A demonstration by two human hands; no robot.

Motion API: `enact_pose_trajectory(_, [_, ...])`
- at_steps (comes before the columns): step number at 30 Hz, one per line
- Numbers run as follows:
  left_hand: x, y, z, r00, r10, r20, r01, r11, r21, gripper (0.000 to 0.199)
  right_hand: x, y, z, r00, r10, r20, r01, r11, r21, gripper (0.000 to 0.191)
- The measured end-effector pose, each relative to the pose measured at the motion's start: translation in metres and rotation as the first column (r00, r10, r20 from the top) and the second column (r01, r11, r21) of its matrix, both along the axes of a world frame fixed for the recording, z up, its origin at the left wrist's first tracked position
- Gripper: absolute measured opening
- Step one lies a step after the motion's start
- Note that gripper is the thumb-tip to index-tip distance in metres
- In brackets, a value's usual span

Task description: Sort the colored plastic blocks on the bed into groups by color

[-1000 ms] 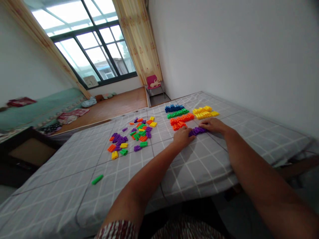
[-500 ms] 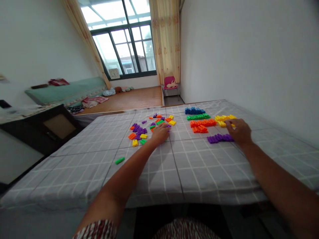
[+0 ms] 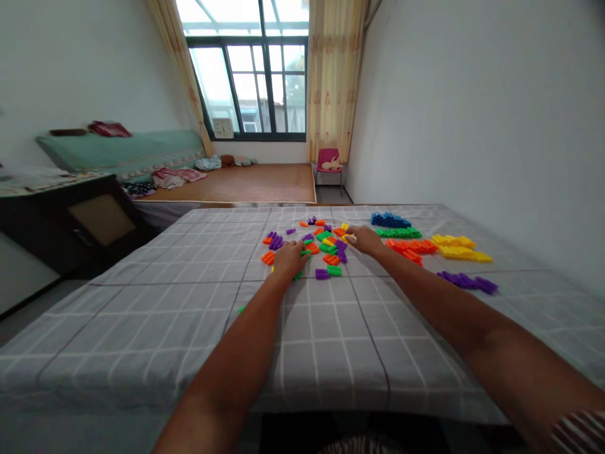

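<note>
Bare table [image 3: 321,340] separates loose pieces [image 3: 326,248] from the near edge; purple row [image 3: 467,281] runs sideways; left hand [image 3: 289,257], right hand [image 3: 362,238] half-curled at pieces, hold unclear.

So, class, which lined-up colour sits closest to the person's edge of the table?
The purple row, on the right; the blue row, green row, orange rows and yellow rows lie farther back.
</note>
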State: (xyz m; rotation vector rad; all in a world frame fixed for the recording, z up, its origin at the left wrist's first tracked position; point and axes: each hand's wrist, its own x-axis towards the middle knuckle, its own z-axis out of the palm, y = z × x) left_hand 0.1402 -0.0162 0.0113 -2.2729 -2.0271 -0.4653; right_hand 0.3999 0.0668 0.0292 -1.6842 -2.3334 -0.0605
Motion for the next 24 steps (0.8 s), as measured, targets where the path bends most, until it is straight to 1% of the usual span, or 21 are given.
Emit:
enact_pose_trajectory(2, [-0.001,0.001,-0.003,1.0,0.005,0.005,-0.005,1.0,-0.002,0.028,-0.019,0.021,-0.002,0.988,-0.151,0.044,0.154,0.985,-0.074,0.042])
enact_pose_trajectory(4, [-0.001,0.003,-0.005,1.0,0.002,0.004,-0.002,1.0,0.0,0.028,-0.032,0.036,-0.004,0.965,-0.255,0.058,0.261,0.955,-0.139,0.05])
enact_pose_trajectory(5, [-0.001,0.004,-0.005,1.0,-0.001,0.002,0.001,1.0,0.002,0.028,-0.036,0.041,-0.004,0.957,-0.284,0.051,0.289,0.944,-0.158,0.052])
enact_pose_trajectory(7, [-0.002,0.004,-0.005,1.0,-0.011,0.0,0.011,1.0,0.004,0.027,-0.043,0.047,-0.004,0.954,-0.3,0.014,0.298,0.939,-0.171,0.05])
enact_pose_trajectory(8, [-0.002,0.003,-0.004,1.0,-0.014,0.0,0.014,1.0,0.005,0.027,-0.045,0.047,-0.004,0.959,-0.283,-0.019,0.277,0.948,-0.159,0.047])
enact_pose_trajectory(10, [-0.002,0.002,-0.002,1.0,-0.017,0.0,0.017,1.0,0.001,0.027,-0.049,0.044,-0.001,0.975,-0.195,-0.104,0.183,0.977,-0.112,0.044])
enact_pose_trajectory(12, [-0.003,0.001,0.0,1.0,-0.012,0.002,0.012,1.0,-0.004,0.026,-0.047,0.037,0.004,0.978,-0.046,-0.203,0.04,0.999,-0.034,0.043])
enact_pose_trajectory(14, [-0.003,0.0,0.001,1.0,-0.007,0.009,0.007,1.0,-0.008,0.026,-0.037,0.025,0.01,0.953,0.113,-0.283,-0.112,0.993,0.02,0.04])
enact_pose_trajectory(16, [-0.004,0.001,0.001,1.0,-0.013,0.022,0.013,1.0,-0.007,0.026,-0.012,0.011,0.016,0.916,0.222,-0.334,-0.226,0.974,0.029,0.038])
enact_pose_trajectory(17, [-0.005,0.002,0.001,0.999,-0.018,0.027,0.018,1.0,-0.008,0.026,0.006,0.004,0.019,0.9,0.251,-0.355,-0.258,0.966,0.028,0.038])
enact_pose_trajectory(19, [-0.006,0.005,0.001,0.999,-0.022,0.03,0.023,1.0,-0.015,0.026,0.055,-0.011,0.027,0.884,0.246,-0.398,-0.257,0.966,0.024,0.038])
enact_pose_trajectory(21, [-0.006,0.007,0.001,1.0,-0.02,0.022,0.02,1.0,-0.02,0.026,0.112,-0.025,0.032,0.883,0.157,-0.442,-0.175,0.985,0.002,0.039])
enact_pose_trajectory(22, [-0.006,0.008,0.001,1.0,-0.019,0.014,0.019,1.0,-0.02,0.026,0.141,-0.031,0.033,0.889,0.097,-0.447,-0.126,0.991,-0.035,0.04])
enact_pose_trajectory(24, [-0.005,0.009,0.001,1.0,-0.021,0.0,0.021,1.0,-0.018,0.027,0.192,-0.042,0.029,0.899,-0.045,-0.435,0.012,0.997,-0.077,0.038])
